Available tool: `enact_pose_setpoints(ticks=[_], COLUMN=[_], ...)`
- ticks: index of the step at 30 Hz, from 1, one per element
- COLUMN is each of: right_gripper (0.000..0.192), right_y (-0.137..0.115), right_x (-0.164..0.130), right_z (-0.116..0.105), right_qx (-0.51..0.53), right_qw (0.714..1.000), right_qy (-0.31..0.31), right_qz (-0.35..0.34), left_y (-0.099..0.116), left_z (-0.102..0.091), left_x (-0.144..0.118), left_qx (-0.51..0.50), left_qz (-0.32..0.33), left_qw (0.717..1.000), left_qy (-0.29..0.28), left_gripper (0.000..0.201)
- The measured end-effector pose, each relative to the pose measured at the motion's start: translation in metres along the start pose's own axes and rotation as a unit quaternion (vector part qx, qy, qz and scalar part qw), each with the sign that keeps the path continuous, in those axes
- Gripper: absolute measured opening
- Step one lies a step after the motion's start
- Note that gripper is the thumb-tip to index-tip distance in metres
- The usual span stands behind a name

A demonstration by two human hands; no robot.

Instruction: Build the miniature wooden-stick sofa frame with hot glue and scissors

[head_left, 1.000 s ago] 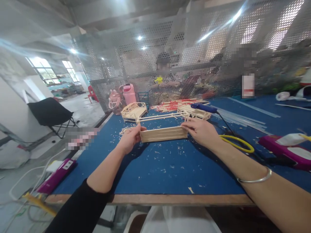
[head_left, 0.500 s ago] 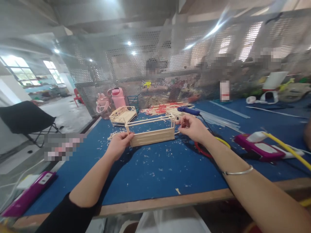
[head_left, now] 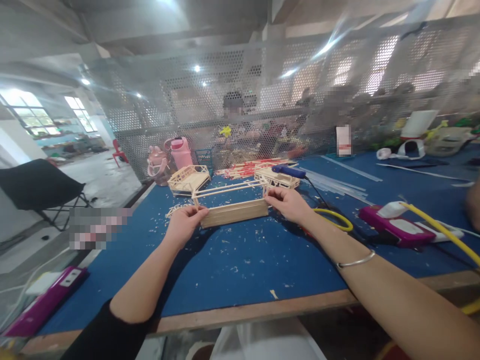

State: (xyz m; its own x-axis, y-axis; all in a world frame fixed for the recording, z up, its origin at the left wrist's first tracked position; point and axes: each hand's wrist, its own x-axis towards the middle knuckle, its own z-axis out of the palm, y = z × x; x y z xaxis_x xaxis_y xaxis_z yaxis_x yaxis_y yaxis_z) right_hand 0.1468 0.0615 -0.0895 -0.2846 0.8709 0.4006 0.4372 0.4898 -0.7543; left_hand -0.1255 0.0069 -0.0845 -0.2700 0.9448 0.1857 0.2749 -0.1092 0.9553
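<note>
A small model of pale wooden sticks [head_left: 234,214] stands on the blue tabletop, its slatted side facing me and thin rails above. My left hand [head_left: 184,225] pinches its left end between thumb and fingers. At the other end, my right hand [head_left: 287,202] has its thumb and fingertips closed on the corner by the post; the fingers hide part of that corner. Just behind my right hand rests a blue glue gun [head_left: 288,171] with a dark cord. Another stick model [head_left: 189,179] stands behind on the left, and one more [head_left: 276,177] at the right.
Red-tipped sticks [head_left: 243,169] lie piled at the back, and clear glue sticks [head_left: 333,182] to the right. Purple power strips [head_left: 397,227] sit right and far left, with yellow cables. Pink bottles [head_left: 181,152] stand before a perforated screen [head_left: 150,110]. A person is behind it. Wood scraps dot the table.
My right hand has moved left and slightly down onto the right end of the stick model; before, it was just off that end. My left hand keeps its hold.
</note>
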Motion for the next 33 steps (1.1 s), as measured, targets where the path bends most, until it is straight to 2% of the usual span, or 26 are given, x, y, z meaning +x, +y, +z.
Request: enact_pose_setpoints(ticks=[3, 9, 12, 19, 25, 33], right_gripper=[0.021, 0.018, 0.018, 0.017, 0.019, 0.022], right_y=[-0.001, 0.001, 0.003, 0.004, 0.006, 0.008], right_x=[-0.001, -0.003, -0.003, -0.004, -0.004, -0.002], right_z=[0.002, 0.004, 0.004, 0.005, 0.004, 0.005], right_qx=[-0.019, -0.039, -0.044, -0.041, -0.027, 0.002], right_qw=[1.000, 0.998, 0.998, 0.998, 0.999, 1.000], right_qy=[0.012, 0.021, 0.025, 0.032, 0.014, 0.001], right_qz=[-0.014, -0.035, -0.041, -0.037, -0.017, -0.004], left_y=[-0.002, 0.003, 0.005, 0.004, 0.001, -0.007], left_z=[-0.001, -0.009, -0.012, -0.007, -0.003, -0.004], left_x=[-0.001, -0.009, -0.013, -0.013, -0.011, -0.007], left_qx=[0.006, -0.046, -0.062, -0.058, -0.034, 0.020], left_qz=[0.003, -0.026, -0.033, -0.031, -0.015, 0.015], left_qw=[1.000, 0.995, 0.993, 0.996, 0.999, 1.000], left_qy=[-0.003, -0.086, -0.100, -0.063, -0.030, -0.007], left_gripper=[0.031, 0.044, 0.047, 0.048, 0.053, 0.041])
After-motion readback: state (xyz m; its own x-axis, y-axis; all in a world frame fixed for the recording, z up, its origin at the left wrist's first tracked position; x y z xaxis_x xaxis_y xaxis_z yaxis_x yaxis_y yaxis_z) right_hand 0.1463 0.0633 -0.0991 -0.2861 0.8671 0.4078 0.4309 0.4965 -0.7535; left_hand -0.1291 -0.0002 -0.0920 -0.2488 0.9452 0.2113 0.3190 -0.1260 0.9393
